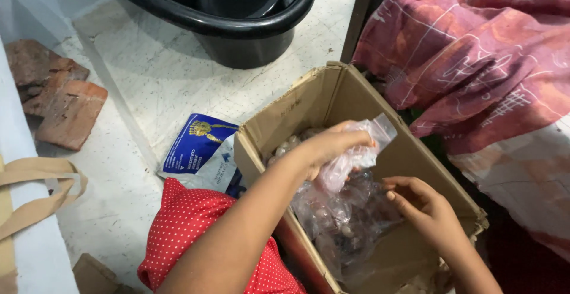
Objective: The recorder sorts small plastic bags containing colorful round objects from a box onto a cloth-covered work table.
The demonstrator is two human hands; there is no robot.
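Your left hand (332,145) is closed around the upper part of a clear plastic bag (350,160), fingers curled and pinching the film so its loose top corner sticks up and to the right, toward the far wall of the cardboard box (285,119). The bag's long axis runs from that raised corner down toward the near side of the box, where its lower part bunches with more clear plastic holding small brownish pieces (341,223); what those pieces are cannot be told. Your right hand (424,208) sits lower in the box, just right of that bunched plastic, fingers half curled and touching its edge, not clearly gripping anything. The box stands open on the pale floor (166,74), its long side running from near right to far left. Just left of the box lies a blue and white packet (199,145), and beyond the box a black tub (249,32). Right of the box drapes a red patterned cloth (475,50).
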